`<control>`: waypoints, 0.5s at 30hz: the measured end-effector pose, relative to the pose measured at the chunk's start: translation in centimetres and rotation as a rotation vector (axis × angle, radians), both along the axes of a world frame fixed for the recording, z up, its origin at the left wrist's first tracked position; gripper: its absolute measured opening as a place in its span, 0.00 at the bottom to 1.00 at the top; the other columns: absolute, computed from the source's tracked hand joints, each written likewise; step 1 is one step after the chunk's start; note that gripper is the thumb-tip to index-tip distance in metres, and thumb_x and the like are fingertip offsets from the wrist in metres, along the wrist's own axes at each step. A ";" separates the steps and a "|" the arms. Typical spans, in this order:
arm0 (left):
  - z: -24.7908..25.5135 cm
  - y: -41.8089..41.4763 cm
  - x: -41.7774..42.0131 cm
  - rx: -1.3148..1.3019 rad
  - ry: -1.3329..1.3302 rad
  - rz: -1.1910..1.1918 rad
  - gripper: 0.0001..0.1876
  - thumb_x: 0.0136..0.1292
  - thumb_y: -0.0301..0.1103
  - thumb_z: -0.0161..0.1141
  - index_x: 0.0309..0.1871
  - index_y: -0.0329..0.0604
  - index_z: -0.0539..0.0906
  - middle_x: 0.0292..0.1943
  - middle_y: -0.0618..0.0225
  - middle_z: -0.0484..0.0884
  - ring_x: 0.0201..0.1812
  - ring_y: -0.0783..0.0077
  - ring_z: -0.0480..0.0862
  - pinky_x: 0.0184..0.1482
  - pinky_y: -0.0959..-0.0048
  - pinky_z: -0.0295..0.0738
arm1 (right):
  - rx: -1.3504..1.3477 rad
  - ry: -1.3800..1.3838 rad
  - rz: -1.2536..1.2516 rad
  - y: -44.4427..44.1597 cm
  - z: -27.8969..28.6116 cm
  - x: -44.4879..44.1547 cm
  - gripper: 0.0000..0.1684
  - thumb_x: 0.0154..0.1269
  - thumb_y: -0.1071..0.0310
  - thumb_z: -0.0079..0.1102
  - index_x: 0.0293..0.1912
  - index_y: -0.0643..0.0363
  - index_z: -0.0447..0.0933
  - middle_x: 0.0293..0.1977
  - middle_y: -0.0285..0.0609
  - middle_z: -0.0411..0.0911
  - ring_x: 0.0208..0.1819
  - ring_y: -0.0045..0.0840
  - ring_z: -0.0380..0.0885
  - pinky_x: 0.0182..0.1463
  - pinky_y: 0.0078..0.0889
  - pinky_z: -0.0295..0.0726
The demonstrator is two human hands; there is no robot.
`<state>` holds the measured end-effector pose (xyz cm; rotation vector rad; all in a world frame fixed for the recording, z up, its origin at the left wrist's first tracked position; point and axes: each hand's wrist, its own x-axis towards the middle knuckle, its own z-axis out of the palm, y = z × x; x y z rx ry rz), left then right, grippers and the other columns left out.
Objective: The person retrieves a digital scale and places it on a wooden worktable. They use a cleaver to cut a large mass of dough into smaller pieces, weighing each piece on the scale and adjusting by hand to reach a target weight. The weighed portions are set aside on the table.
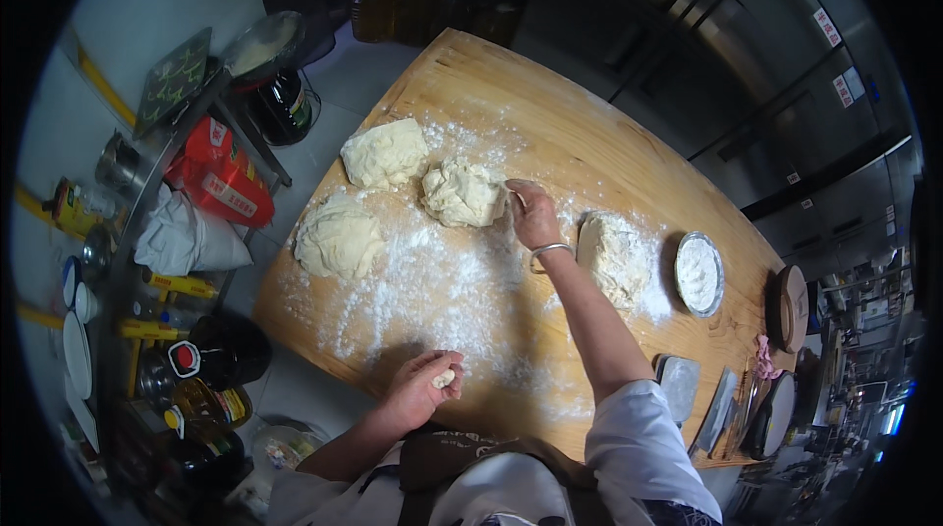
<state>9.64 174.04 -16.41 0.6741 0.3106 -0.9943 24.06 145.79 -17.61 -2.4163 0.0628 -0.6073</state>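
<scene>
My left hand (421, 387), near the front edge of the wooden table, is curled around a small piece of dough (443, 379). Farther forward, my right hand (532, 212) has its fingertips at the right side of a rough dough lump (464, 193); whether they grip it cannot be told. A bracelet circles the right wrist. Two more dough lumps lie to the left, one at the back (385, 155) and one nearer (339, 237). Right of my forearm sits a floured dough block (613, 259). Loose flour (412, 290) covers much of the wood between them.
On the wooden table (589, 135), a metal bowl of flour (699, 274) stands at the right. Nearer are a flat metal tray (678, 387), a cleaver (714, 412) and a round pan (773, 415). A shelf with a red bag (225, 180) and bottles runs along the left.
</scene>
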 end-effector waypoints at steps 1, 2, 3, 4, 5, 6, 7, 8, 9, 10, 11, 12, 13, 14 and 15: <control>-0.1 0.1 -0.2 0.007 0.002 -0.002 0.08 0.64 0.31 0.51 0.42 0.39 0.78 0.34 0.66 0.77 0.34 0.70 0.76 0.35 0.70 0.71 | 0.024 -0.074 0.022 0.7 -0.2 0.6 0.09 0.57 0.76 0.53 0.39 0.61 0.78 0.38 0.50 0.78 0.43 0.41 0.75 0.49 0.35 0.72; 0.0 0.3 -0.2 0.008 0.000 -0.002 0.09 0.64 0.31 0.50 0.42 0.39 0.78 0.34 0.66 0.77 0.34 0.70 0.76 0.35 0.70 0.71 | 0.008 -0.078 0.029 0.9 -0.4 1.3 0.09 0.57 0.74 0.53 0.38 0.61 0.78 0.38 0.50 0.78 0.42 0.41 0.75 0.49 0.35 0.72; 0.1 0.5 -0.3 0.004 0.002 -0.005 0.09 0.64 0.31 0.50 0.43 0.38 0.77 0.34 0.66 0.77 0.34 0.70 0.76 0.35 0.70 0.71 | -0.014 -0.078 0.034 0.8 -0.7 1.9 0.08 0.57 0.73 0.53 0.38 0.61 0.78 0.37 0.49 0.78 0.42 0.41 0.75 0.48 0.35 0.72; 0.1 0.7 -0.3 -0.001 0.003 -0.008 0.09 0.64 0.30 0.50 0.43 0.38 0.77 0.34 0.66 0.77 0.34 0.70 0.76 0.35 0.70 0.72 | -0.037 -0.078 0.040 0.6 -1.1 2.4 0.08 0.57 0.72 0.54 0.37 0.61 0.78 0.37 0.48 0.78 0.41 0.40 0.75 0.47 0.35 0.72; -0.1 1.0 -0.3 0.012 0.000 0.002 0.09 0.64 0.30 0.50 0.43 0.38 0.77 0.34 0.66 0.77 0.34 0.70 0.76 0.35 0.70 0.72 | -0.099 -0.017 0.002 0.4 -1.9 2.7 0.07 0.55 0.69 0.56 0.33 0.59 0.80 0.35 0.46 0.78 0.37 0.38 0.75 0.44 0.35 0.71; -0.4 1.4 -0.4 0.023 0.000 0.019 0.09 0.64 0.30 0.49 0.44 0.38 0.77 0.34 0.66 0.76 0.34 0.70 0.76 0.36 0.70 0.72 | -0.142 0.024 -0.006 0.4 -1.9 2.7 0.07 0.54 0.69 0.56 0.33 0.59 0.80 0.34 0.46 0.78 0.36 0.37 0.74 0.43 0.35 0.71; -0.6 1.7 -0.4 0.035 -0.001 0.035 0.09 0.64 0.30 0.49 0.44 0.38 0.76 0.34 0.66 0.76 0.34 0.70 0.76 0.36 0.70 0.72 | -0.185 0.066 -0.014 0.5 -1.9 2.6 0.07 0.54 0.69 0.56 0.33 0.58 0.80 0.34 0.45 0.78 0.36 0.37 0.74 0.43 0.34 0.71; -0.6 1.9 -0.3 0.047 -0.005 0.043 0.09 0.64 0.30 0.49 0.44 0.38 0.76 0.34 0.66 0.76 0.34 0.70 0.75 0.36 0.70 0.72 | -0.229 0.107 -0.023 0.6 -1.9 2.5 0.07 0.53 0.69 0.56 0.33 0.57 0.81 0.33 0.45 0.78 0.36 0.37 0.73 0.43 0.34 0.71; -0.8 2.0 -0.4 0.057 -0.006 0.054 0.09 0.64 0.30 0.49 0.44 0.38 0.76 0.34 0.66 0.76 0.34 0.70 0.75 0.36 0.70 0.72 | -0.226 0.054 -0.029 0.8 -1.8 2.4 0.09 0.51 0.71 0.56 0.34 0.55 0.81 0.31 0.44 0.78 0.35 0.37 0.72 0.43 0.33 0.72; -0.9 2.0 -0.3 0.067 -0.006 0.064 0.09 0.64 0.30 0.49 0.44 0.38 0.76 0.34 0.66 0.76 0.34 0.70 0.75 0.36 0.70 0.72 | -0.235 0.028 -0.007 0.9 -1.7 2.4 0.09 0.51 0.71 0.56 0.34 0.55 0.81 0.31 0.43 0.77 0.35 0.37 0.72 0.42 0.34 0.72; -0.9 1.9 -0.2 0.052 -0.001 0.071 0.09 0.64 0.30 0.50 0.44 0.37 0.76 0.33 0.66 0.76 0.33 0.70 0.75 0.35 0.71 0.72 | -0.243 0.003 0.015 1.1 -1.6 2.5 0.10 0.51 0.71 0.56 0.35 0.54 0.81 0.32 0.43 0.77 0.36 0.38 0.72 0.42 0.34 0.72; -0.9 1.7 0.0 0.038 0.007 0.075 0.09 0.64 0.31 0.50 0.44 0.37 0.76 0.33 0.65 0.76 0.32 0.71 0.75 0.35 0.71 0.72 | -0.252 -0.019 0.035 1.2 -1.4 2.4 0.10 0.50 0.72 0.56 0.35 0.53 0.81 0.32 0.43 0.77 0.36 0.38 0.72 0.42 0.34 0.73; -0.9 1.6 0.1 0.024 0.014 0.079 0.09 0.64 0.31 0.51 0.44 0.36 0.76 0.32 0.65 0.76 0.31 0.71 0.75 0.34 0.72 0.71 | -0.273 0.013 0.047 0.9 -1.8 2.5 0.10 0.50 0.72 0.56 0.35 0.53 0.81 0.33 0.42 0.77 0.36 0.38 0.71 0.42 0.34 0.73; -0.8 1.4 0.3 0.022 0.013 0.081 0.09 0.64 0.31 0.51 0.43 0.36 0.76 0.32 0.65 0.76 0.31 0.71 0.75 0.34 0.72 0.71 | -0.294 0.045 0.060 0.4 -2.5 2.7 0.11 0.50 0.72 0.56 0.35 0.53 0.81 0.33 0.42 0.77 0.37 0.38 0.71 0.42 0.35 0.73; -0.7 1.2 0.5 0.024 0.009 0.085 0.09 0.64 0.31 0.51 0.43 0.37 0.76 0.32 0.65 0.76 0.31 0.71 0.75 0.34 0.72 0.71 | -0.311 0.075 0.073 0.2 -2.4 2.9 0.11 0.49 0.72 0.56 0.35 0.52 0.81 0.34 0.42 0.77 0.37 0.38 0.71 0.42 0.35 0.74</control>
